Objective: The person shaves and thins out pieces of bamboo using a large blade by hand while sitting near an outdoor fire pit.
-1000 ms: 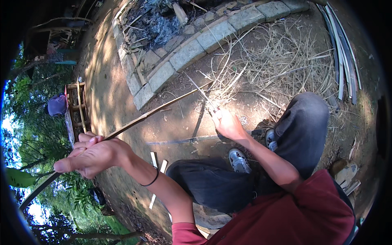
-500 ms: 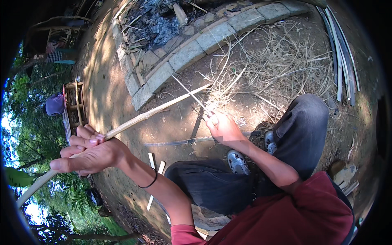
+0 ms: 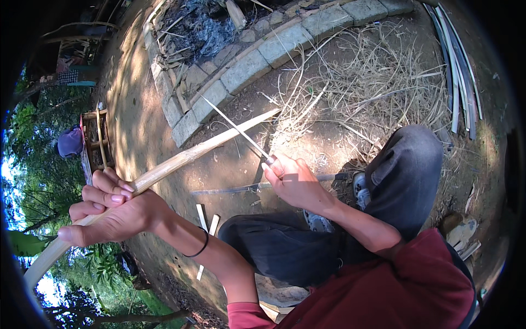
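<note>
My left hand (image 3: 118,214) is wrapped round a long pale wooden pole (image 3: 189,155), a black band on its wrist. From the lower left the pole slants up to the right and ends in a narrow point. My right hand (image 3: 298,183) is closed on the handle of a knife (image 3: 230,122). Its thin blade reaches up and left, crossing the pole a little short of the point. Whether the edge touches the wood I cannot tell. Fingers mostly cover the knife's handle.
Thin pale shavings (image 3: 378,82) lie heaped beyond my right hand. A low block border (image 3: 252,68) surrounds ash (image 3: 203,27). Long strips (image 3: 457,71) lie at far right, and a dark flat strip (image 3: 224,191) lies before my knees. A purple cap (image 3: 70,141) shows at left.
My right hand and the knife have moved left, so the blade crosses farther back from the pole's point. The pole looks wider now, and my left hand has shifted slightly left.
</note>
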